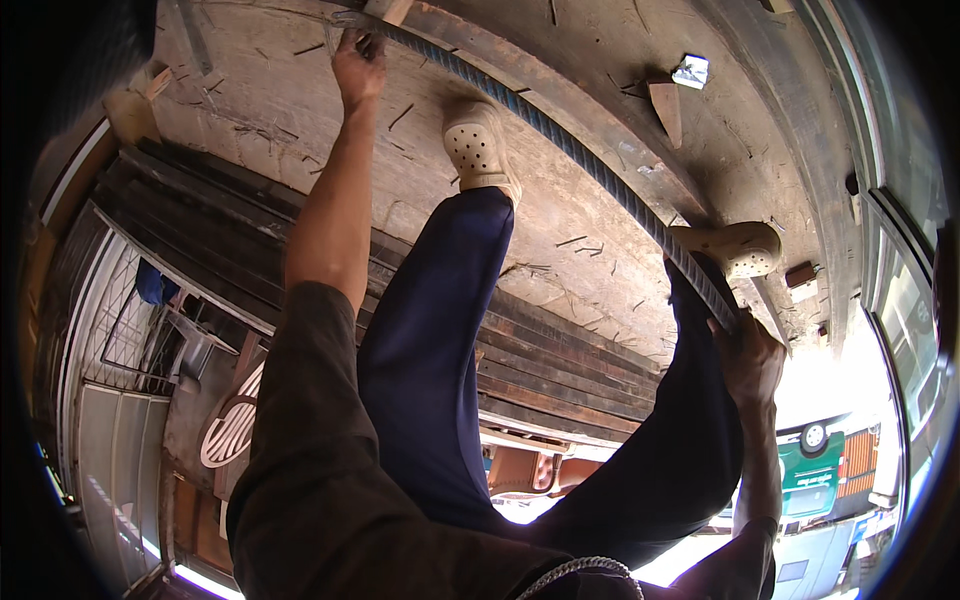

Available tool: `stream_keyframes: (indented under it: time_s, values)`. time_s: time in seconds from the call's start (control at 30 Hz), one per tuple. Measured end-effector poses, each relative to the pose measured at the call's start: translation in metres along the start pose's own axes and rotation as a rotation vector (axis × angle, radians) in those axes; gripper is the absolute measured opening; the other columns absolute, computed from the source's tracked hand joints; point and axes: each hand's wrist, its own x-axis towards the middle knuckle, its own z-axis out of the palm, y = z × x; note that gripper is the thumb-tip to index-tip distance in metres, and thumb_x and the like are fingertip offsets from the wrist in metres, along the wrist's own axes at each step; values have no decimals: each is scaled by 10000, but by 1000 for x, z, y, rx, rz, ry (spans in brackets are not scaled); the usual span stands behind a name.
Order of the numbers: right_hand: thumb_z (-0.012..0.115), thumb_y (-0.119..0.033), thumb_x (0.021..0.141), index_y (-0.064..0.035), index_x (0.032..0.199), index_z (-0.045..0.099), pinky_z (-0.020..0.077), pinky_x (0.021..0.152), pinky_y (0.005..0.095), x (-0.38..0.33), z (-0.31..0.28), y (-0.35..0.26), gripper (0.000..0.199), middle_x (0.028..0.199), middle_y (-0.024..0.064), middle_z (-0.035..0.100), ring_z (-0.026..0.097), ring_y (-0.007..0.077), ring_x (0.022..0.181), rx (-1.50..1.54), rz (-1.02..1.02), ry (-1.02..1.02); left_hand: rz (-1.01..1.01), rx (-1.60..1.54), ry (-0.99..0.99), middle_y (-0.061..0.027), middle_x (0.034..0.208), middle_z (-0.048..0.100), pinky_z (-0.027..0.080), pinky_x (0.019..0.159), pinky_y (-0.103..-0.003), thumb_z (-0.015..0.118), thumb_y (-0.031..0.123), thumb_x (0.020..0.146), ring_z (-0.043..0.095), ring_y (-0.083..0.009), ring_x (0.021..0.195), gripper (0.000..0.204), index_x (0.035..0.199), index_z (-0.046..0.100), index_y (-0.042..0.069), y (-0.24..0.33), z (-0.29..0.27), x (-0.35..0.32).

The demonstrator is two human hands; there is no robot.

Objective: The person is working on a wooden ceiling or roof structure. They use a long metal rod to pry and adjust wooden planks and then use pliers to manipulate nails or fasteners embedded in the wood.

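Note:
A long ribbed steel bar point(560, 140) runs across the concrete floor point(300, 110) from the upper left to the right. My left hand point(357, 62) grips its far end at the top of the view. My right hand point(748, 355) is closed around the bar near my right knee. My feet in pale clogs, one point(478, 145) beside the bar and the other point(738, 248) next to it at the right, stand on the floor. My dark blue trousers fill the middle.
Stacked dark steel strips point(250, 230) lie along the floor's edge. A wooden wedge point(666, 108) and a crumpled white scrap point(691, 71) lie beyond the bar. A metal gate point(110, 340) stands at the left, a green vehicle point(815, 470) at the lower right.

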Motion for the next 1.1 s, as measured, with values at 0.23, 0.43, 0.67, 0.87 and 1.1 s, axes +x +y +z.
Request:
stream_keyframes:
  time_s: [0.23,0.43,0.67,0.87,1.1]
  values:
    - [741,-277,782,-64,727,511,426,456,423,-11,-1,-15,318,573,115,539,560,331,488,-28,-39,-56,76,-32,195,-139,1103,611,491,760,-223,576,-106,824,599,-157,906,404,1217,504,-54,-15,24,-23]
    - [735,-268,792,-66,723,500,431,468,424,-4,8,-8,317,597,122,547,568,337,515,30,-50,14,219,-40,333,-153,811,652,485,634,-275,611,-51,784,578,-151,700,307,1086,555,-64,-3,38,-22]
    - [724,-281,802,-73,715,501,439,478,429,5,0,-4,317,590,121,543,568,344,528,-37,-71,-28,205,22,303,-191,897,674,510,721,-289,607,-35,820,639,-184,780,363,1173,535,-78,1,31,-27]
    - [672,-339,841,-76,772,528,461,516,448,53,87,43,308,674,126,585,593,344,561,-63,-171,18,105,-93,303,-185,1042,639,518,762,-295,623,-25,827,621,-197,898,377,1185,526,-89,-6,29,-27]
    - [634,-355,854,-71,883,564,478,615,457,115,169,89,294,780,140,610,621,346,662,-135,-293,60,117,-137,208,-185,1109,597,529,760,-303,653,-10,817,619,-212,900,366,1151,532,-98,0,33,-22]
